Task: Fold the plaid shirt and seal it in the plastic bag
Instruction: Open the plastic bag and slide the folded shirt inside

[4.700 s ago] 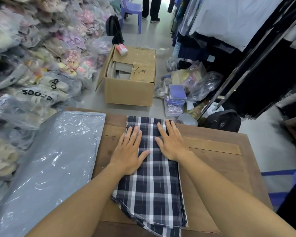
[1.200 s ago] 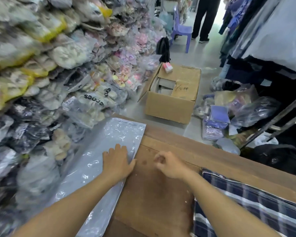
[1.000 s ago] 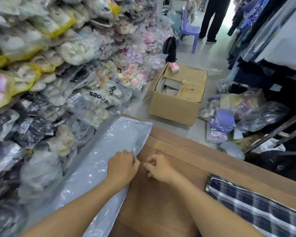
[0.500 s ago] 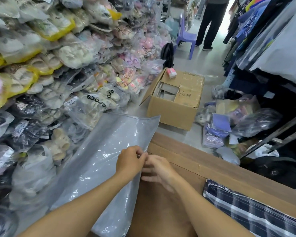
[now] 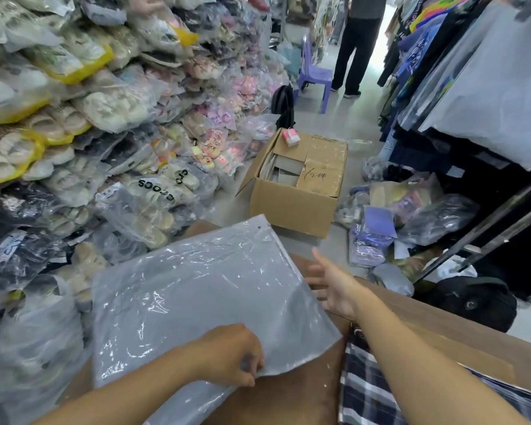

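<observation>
A large grey-tinted plastic bag (image 5: 203, 289) is lifted off the wooden table (image 5: 436, 335) and tilted up toward me. My left hand (image 5: 230, 354) pinches the bag's near edge. My right hand (image 5: 331, 286) sits at the bag's right edge, thumb up and fingers spread; the bag hides its fingertips, so I cannot tell whether they hold it. The folded plaid shirt (image 5: 371, 391), dark blue with white checks, lies on the table at the lower right, partly under my right forearm.
Stacked bags of sandals (image 5: 83, 142) fill the left side. An open cardboard box (image 5: 295, 185) stands on the floor beyond the table. Loose packets (image 5: 377, 237) and a black bag (image 5: 475, 299) lie to the right under hanging clothes. A person stands by a purple chair (image 5: 314, 78).
The bag has been raised off the table and swung up and rightward. My left hand slid down to its near edge, and my right hand opened at its right edge.
</observation>
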Demonstrator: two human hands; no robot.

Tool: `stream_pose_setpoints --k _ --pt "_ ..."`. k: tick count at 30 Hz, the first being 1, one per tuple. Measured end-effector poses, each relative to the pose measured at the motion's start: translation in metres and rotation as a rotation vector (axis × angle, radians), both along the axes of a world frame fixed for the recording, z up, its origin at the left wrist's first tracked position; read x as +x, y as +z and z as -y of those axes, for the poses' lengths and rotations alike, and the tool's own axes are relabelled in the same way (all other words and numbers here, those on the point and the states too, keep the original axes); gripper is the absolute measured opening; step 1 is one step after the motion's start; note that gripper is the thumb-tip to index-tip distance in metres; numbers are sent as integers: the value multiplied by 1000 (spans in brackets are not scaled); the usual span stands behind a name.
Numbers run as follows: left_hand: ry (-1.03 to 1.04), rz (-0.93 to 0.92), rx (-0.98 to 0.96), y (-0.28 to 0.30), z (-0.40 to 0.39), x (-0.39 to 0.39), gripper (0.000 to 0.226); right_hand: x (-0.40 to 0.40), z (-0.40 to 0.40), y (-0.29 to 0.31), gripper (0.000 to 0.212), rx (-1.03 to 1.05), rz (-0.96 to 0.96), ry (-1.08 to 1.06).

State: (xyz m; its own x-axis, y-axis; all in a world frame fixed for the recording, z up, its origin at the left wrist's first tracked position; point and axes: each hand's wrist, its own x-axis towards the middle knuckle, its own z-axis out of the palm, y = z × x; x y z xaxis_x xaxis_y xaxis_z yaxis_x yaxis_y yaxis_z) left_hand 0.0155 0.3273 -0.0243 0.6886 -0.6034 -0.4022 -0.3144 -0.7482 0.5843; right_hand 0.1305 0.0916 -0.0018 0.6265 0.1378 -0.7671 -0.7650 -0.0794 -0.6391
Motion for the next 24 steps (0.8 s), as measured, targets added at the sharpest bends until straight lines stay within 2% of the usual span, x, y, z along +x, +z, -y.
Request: stream_pose_setpoints --k 2,5,7,9,11,13,18,20,22,24 --pt "-21 -73 8 4 4 1 22 -3 0 -8 42 -117 43 115" --pt "98 -143 -48 16 15 12 26 -11 -6 -19 16 -169 116 125" --pt "303 -106 -150 20 24 30 19 -16 -8 -20 11 -133 141 95" --pt "608 -76 -264 23 36 50 16 -21 -9 -20 11 -107 173 92" --pt "847 -105 -363 30 50 70 26 -25 -9 -16 10 -75 192 93" --pt "972 -174 -428 35 63 82 38 -31 -8 -7 12 -58 203 100" --pt "1050 -105 -291 33 85 89 37 -35 -5 1 26 72 155 4" --pt "1031 -85 -257 34 89 90 33 -35 -4 2 23 94 154 -4" --pt "1024 -95 -273 35 91 89 32 -37 -2 4 17 96 169 7" --pt "1054 -127 -375 36 91 89 27 -38 1 6 16 95 186 -5"
